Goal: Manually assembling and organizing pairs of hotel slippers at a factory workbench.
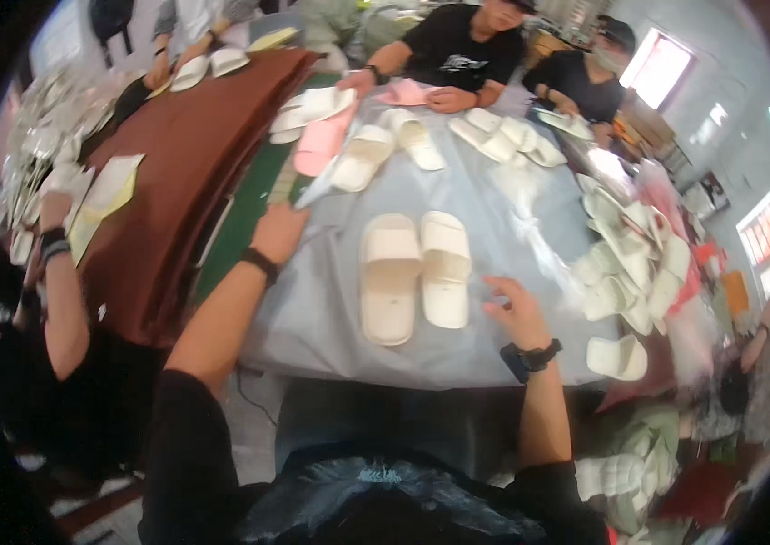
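In front of me a pair of cream slide slippers lies side by side on the grey-covered table: the left slipper and the right slipper. My right hand hovers just right of the pair, fingers bent and apart, with nothing in it. Over the table's left edge is my left hand, its fingers curled and partly hidden. A pale bluish, narrow thing reaches from its fingertips toward another cream slipper; I cannot make out what it is. A pink slipper lies beyond.
A heap of white slippers fills the table's right side, beside a single slipper. More pairs lie at the far side, where two people work. A brown-covered table stands left, with another person's arm near it.
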Demonstrator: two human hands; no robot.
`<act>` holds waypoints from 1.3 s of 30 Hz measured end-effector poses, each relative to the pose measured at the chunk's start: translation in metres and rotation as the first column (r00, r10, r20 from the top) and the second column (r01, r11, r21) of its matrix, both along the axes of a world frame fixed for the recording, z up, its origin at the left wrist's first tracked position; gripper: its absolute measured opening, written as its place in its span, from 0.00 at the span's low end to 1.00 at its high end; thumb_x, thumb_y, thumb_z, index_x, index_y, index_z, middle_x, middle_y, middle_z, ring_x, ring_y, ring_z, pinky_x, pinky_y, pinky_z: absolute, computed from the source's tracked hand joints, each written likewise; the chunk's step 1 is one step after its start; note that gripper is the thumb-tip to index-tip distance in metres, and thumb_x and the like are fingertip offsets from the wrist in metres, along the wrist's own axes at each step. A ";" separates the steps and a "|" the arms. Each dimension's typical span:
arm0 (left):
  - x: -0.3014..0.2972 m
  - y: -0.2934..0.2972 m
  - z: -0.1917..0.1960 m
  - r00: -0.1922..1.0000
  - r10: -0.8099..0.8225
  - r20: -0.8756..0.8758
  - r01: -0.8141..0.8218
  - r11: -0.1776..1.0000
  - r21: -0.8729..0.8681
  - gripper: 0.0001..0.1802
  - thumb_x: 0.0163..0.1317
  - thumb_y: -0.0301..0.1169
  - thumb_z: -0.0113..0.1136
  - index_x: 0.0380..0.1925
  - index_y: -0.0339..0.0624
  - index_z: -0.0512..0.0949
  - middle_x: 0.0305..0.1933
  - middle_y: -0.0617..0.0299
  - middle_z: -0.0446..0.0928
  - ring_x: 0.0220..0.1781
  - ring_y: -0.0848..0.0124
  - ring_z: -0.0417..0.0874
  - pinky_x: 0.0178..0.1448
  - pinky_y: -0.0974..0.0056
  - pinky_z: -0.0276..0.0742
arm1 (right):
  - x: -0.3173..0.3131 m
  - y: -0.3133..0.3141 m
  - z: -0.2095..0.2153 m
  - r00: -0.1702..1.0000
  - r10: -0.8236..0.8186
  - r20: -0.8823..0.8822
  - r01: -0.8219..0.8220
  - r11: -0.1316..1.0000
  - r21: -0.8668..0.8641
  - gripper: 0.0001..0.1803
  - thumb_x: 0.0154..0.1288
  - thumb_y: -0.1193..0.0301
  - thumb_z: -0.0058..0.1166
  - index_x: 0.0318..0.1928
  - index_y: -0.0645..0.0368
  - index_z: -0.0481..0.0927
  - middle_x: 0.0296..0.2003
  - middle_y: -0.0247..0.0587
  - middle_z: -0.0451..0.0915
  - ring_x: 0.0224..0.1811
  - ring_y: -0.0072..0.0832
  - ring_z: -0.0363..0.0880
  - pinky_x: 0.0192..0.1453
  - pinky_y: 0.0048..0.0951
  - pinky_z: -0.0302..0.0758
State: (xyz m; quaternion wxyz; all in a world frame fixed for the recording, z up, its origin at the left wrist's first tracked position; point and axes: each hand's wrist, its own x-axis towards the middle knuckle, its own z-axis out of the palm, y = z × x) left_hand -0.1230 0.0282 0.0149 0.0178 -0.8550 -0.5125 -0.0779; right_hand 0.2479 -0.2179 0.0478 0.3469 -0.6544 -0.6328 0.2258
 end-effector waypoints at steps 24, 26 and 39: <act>-0.045 0.074 -0.019 0.913 0.361 -0.189 -0.336 0.930 0.152 0.13 0.60 0.27 0.50 0.34 0.44 0.87 0.38 0.53 0.85 0.42 0.57 0.87 0.43 0.56 0.83 | 0.006 -0.039 -0.021 0.993 -0.094 -0.071 0.093 0.995 -0.024 0.23 0.58 0.75 0.63 0.56 0.58 0.79 0.49 0.40 0.78 0.47 0.28 0.77 0.43 0.26 0.74; -0.050 0.065 -0.012 0.889 0.373 -0.267 -0.367 0.927 0.072 0.13 0.61 0.27 0.52 0.38 0.43 0.86 0.41 0.51 0.83 0.45 0.56 0.86 0.44 0.56 0.83 | 0.009 -0.043 -0.030 0.994 -0.082 -0.075 0.081 0.997 -0.020 0.23 0.58 0.75 0.63 0.55 0.58 0.79 0.49 0.40 0.78 0.47 0.28 0.77 0.44 0.25 0.74; -0.123 -0.217 -0.002 0.737 0.374 0.563 -0.549 0.818 0.173 0.17 0.61 0.29 0.63 0.49 0.36 0.77 0.37 0.53 0.80 0.39 0.60 0.81 0.40 0.60 0.77 | -0.010 -0.050 -0.026 0.990 -0.119 -0.071 0.114 0.991 -0.069 0.24 0.56 0.78 0.60 0.56 0.58 0.79 0.52 0.43 0.77 0.51 0.31 0.76 0.49 0.28 0.73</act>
